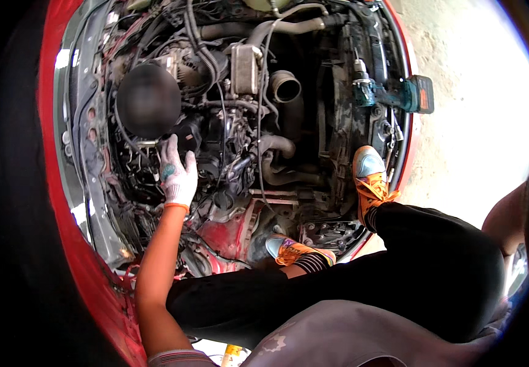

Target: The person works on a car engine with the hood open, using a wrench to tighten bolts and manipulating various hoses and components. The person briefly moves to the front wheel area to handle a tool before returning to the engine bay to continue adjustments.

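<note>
I look down into the open engine bay of a red car. My left hand, in a white glove with an orange cuff, reaches in from the lower left. It lies against a black part in the middle-left of the engine, fingers pointing up and thumb to the right. Whether it grips that part is unclear. My right hand is out of view; only a bare stretch of arm shows at the right edge.
My feet, in orange shoes with shiny toes, stand inside the bay at the right and lower middle. A teal cordless drill lies on the front crossmember. Hoses, an open round duct and a dark blurred round shape crowd the engine. Pale concrete floor lies to the right.
</note>
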`<state>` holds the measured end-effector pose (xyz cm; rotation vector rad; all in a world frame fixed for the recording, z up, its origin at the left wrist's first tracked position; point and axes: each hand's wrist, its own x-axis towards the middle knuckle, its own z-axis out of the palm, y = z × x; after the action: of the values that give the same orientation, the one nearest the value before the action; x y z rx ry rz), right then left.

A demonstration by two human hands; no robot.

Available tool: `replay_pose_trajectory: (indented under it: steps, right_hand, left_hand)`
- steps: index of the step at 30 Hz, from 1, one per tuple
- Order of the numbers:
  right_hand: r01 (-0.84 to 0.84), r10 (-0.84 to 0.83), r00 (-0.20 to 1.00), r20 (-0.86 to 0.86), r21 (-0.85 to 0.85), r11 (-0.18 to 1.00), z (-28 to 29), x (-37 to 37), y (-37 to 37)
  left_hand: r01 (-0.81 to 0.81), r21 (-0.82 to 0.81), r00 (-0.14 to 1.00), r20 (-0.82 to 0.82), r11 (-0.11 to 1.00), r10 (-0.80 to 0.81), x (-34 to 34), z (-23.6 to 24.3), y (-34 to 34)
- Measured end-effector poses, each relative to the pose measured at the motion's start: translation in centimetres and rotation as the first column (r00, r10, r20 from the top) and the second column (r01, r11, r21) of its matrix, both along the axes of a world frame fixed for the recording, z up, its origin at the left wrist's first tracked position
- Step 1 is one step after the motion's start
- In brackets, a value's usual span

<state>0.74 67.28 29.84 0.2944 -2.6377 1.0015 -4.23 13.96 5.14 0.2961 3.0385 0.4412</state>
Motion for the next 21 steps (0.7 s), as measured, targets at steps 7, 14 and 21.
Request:
replay_pose_trajectory:
  steps: [7,14,21]
  right_hand:
    - [-0.228,0.231,0.973,-0.013,0.107,0.968,-1.6,-5.5,-4.5]
    - [-0.315,0.324,0.945,-0.035,0.158,0.936,-4.0,-9.6,-4.9]
    - [-0.373,0.375,0.927,-0.002,0.117,0.921,-6.8,-11.3,-4.9]
  left_hand:
    - [-0.154,0.125,0.988,0.041,0.980,0.150,8.1,4.5,-2.5]
    - [-0.512,0.214,0.858,0.177,0.832,0.483,16.6,8.1,-4.8]
    - [-0.578,0.129,0.797,0.300,0.806,0.524,24.5,12.3,-4.7]
